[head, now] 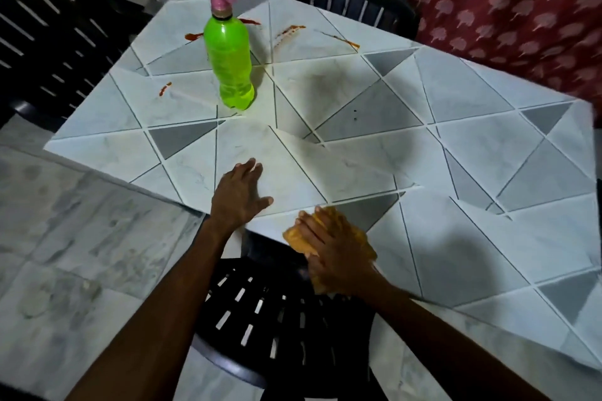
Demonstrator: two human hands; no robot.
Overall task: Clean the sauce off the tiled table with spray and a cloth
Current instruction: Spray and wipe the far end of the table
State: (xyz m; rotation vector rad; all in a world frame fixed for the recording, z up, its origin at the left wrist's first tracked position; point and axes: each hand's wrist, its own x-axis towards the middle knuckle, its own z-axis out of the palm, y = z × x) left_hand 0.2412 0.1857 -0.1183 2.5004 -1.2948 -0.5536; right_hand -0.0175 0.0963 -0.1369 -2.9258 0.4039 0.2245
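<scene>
The cloth (362, 235), yellow-orange, sits bunched at the near edge of the tiled table (472, 146) under the right hand (335, 254). The fingers lie together & fairly straight across its top, pressing rather than clutching; the thumb is hidden. The left hand (239, 197) rests flat on the tile just beside it, fingers a little apart, holding nothing.

The cloth looks soft, light & floppy. It prob. folds to any shape, so it is best taken as a wad in the palm w/ a flat face left to wipe. The spray bottle (229, 58) stands upright well apart, toward the far left: translucent green plastic, ribbed, waisted body, pink trigger head on top. It is prob. light & smooth, maybe slick if wet; the narrow neck under the trigger is the natural hold.

The sauce (288, 31) lies in thin red-brown streaks around & beyond the bottle, w/ a small dash (164, 88) nearer the left edge. It looks smeared thin, but wet or dried can't be told. The tiles are glossy, pale marble-look w/ grey triangles & dark grout lines; the glaze should wipe easily, while the grout may hold residue.

A black slatted chair (277, 319) is tucked below the hands.
</scene>
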